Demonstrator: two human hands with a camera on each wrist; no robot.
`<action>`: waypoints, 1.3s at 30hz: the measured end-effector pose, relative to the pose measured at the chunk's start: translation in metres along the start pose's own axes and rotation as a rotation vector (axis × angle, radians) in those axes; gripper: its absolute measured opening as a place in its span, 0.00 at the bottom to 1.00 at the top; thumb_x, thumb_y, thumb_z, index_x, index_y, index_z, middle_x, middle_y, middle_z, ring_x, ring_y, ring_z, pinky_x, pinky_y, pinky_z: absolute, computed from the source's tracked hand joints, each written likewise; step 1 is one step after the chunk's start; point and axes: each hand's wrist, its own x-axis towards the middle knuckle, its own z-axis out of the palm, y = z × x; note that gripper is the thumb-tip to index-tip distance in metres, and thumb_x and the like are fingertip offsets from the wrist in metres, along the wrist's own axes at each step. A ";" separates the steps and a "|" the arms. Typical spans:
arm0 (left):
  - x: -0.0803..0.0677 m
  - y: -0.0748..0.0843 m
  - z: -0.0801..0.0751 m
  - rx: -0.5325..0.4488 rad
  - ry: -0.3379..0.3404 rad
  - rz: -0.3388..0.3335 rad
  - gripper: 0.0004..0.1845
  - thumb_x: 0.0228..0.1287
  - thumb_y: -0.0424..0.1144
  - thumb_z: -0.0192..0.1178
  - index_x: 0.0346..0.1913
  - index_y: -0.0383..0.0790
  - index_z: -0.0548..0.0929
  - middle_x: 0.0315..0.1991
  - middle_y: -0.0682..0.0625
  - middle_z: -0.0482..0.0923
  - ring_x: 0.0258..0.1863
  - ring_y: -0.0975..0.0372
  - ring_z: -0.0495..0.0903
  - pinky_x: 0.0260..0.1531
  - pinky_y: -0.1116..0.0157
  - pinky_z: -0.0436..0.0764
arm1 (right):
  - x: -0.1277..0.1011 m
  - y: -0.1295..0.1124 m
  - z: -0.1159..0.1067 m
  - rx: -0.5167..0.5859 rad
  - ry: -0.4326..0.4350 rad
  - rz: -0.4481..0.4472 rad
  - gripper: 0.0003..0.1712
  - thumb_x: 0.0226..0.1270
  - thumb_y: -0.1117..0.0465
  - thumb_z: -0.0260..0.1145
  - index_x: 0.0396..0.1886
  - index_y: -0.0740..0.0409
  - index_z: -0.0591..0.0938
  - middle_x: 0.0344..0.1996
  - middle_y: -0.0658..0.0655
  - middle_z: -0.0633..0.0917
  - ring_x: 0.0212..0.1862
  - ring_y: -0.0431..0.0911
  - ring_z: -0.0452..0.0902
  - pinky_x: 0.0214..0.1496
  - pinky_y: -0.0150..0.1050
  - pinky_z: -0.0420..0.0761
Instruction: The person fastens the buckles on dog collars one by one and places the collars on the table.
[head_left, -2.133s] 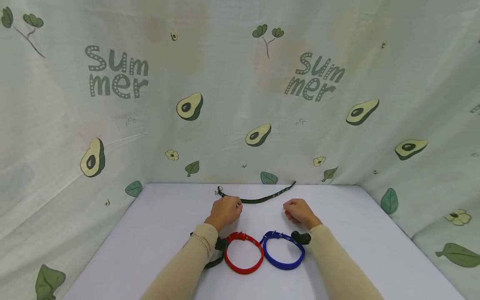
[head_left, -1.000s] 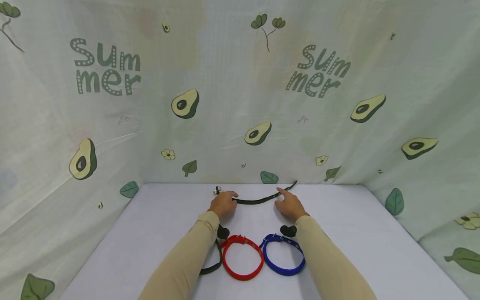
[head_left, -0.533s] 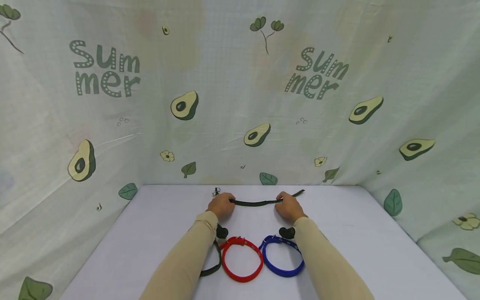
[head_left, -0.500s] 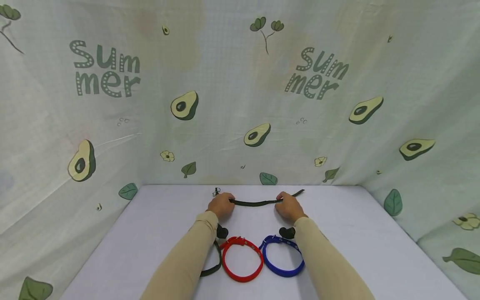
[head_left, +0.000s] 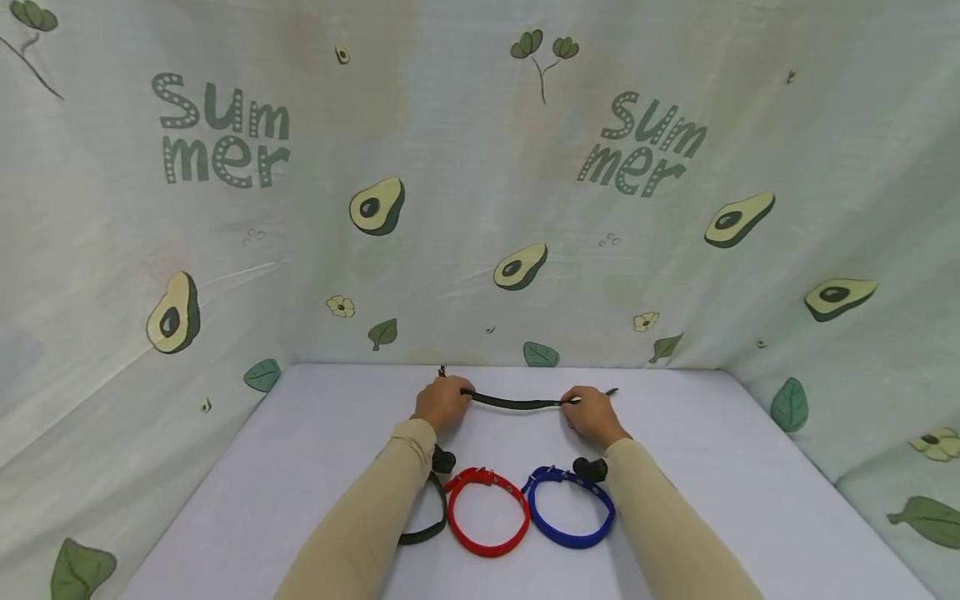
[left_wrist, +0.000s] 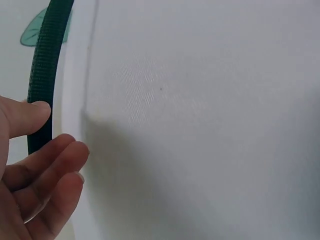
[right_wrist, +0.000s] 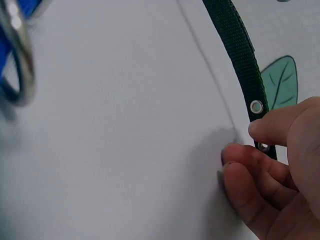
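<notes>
left hand (head_left: 442, 402): fingers curled, pinching | right hand (head_left: 592, 414): fingers curled, pinching

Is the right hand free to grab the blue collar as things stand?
Probably not at once: the right hand pinches the dark green strap, also held by the left hand. The blue collar lies unblocked, nearer the body beside the right forearm.
</notes>
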 end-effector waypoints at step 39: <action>-0.120 0.024 -0.012 -0.635 0.114 0.001 0.14 0.71 0.47 0.63 0.50 0.44 0.87 0.49 0.47 0.78 0.35 0.62 0.80 0.33 0.65 0.81 | -0.113 -0.034 -0.021 0.645 -0.035 0.023 0.16 0.76 0.67 0.53 0.54 0.74 0.80 0.45 0.69 0.84 0.40 0.53 0.85 0.43 0.40 0.85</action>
